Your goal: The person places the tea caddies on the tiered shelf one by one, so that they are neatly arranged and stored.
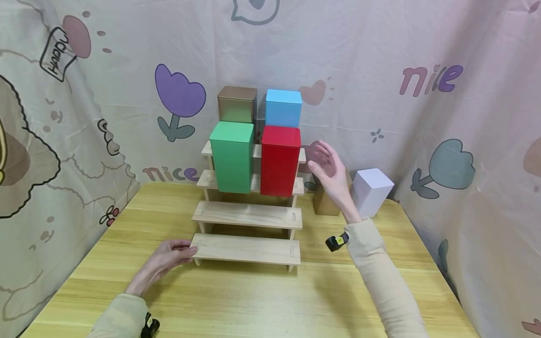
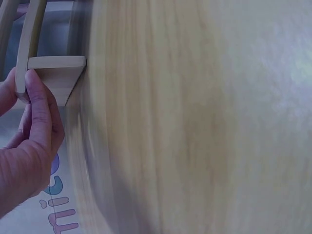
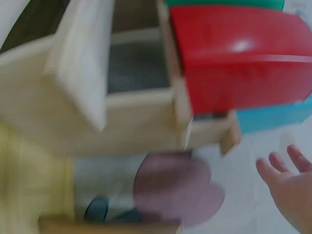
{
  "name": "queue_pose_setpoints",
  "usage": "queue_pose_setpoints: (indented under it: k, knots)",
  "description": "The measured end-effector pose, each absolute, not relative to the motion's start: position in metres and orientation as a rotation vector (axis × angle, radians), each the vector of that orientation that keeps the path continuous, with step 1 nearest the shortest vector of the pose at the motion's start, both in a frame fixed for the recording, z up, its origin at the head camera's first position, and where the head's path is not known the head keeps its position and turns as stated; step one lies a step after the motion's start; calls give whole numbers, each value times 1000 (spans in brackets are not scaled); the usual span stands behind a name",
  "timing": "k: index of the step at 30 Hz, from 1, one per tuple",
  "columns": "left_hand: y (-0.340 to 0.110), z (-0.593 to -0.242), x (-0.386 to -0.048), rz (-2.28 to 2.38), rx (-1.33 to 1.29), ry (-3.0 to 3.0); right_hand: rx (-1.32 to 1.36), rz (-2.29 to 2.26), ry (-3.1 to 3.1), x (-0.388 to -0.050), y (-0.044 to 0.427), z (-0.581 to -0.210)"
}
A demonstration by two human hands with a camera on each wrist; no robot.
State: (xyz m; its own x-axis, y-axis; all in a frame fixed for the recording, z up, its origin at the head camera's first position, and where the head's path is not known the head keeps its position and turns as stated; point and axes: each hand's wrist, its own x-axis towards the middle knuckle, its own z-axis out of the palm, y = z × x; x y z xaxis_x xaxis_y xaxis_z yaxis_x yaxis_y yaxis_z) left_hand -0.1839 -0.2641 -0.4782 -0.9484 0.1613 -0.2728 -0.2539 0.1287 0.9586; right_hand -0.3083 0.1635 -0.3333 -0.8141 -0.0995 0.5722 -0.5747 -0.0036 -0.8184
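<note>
A stepped wooden shelf [image 1: 247, 214] stands on the table. My left hand [image 1: 166, 258] pinches the left end of its lowest board [image 2: 22, 63] between thumb and fingers, as the left wrist view also shows. On the second step from the top sit a green box [image 1: 232, 159] and a red box [image 1: 279, 164]. Behind them, on the top step, are a brown box [image 1: 236, 103] and a light blue box [image 1: 283, 108]. To the right of the red box my right hand [image 1: 331, 176] hangs in the air, fingers apart, holding nothing.
Behind my right wrist, a brown box [image 1: 325, 202] and a white box [image 1: 372, 192] stand on the table, the brown one partly hidden. A printed curtain [image 1: 351, 56] closes off the back and sides. The two lower boards bear no boxes.
</note>
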Motion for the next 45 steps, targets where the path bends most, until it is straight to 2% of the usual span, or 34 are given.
queue_pose_setpoints:
  k: [8, 16, 29, 45]
  knots:
    - [-264, -477, -184, 1876, -100, 2105, 280, 1516, -2063, -310, 201, -376]
    - [-264, -477, -184, 1879, -110, 2096, 50, 1320, -2280, -311, 219, -415]
    - [-263, -475, -183, 1890, -101, 2078, -75, 1306, -2465, -314, 219, -435]
    - [-264, -477, -184, 1873, -111, 2102, -36, 1343, -2404, -317, 220, -447]
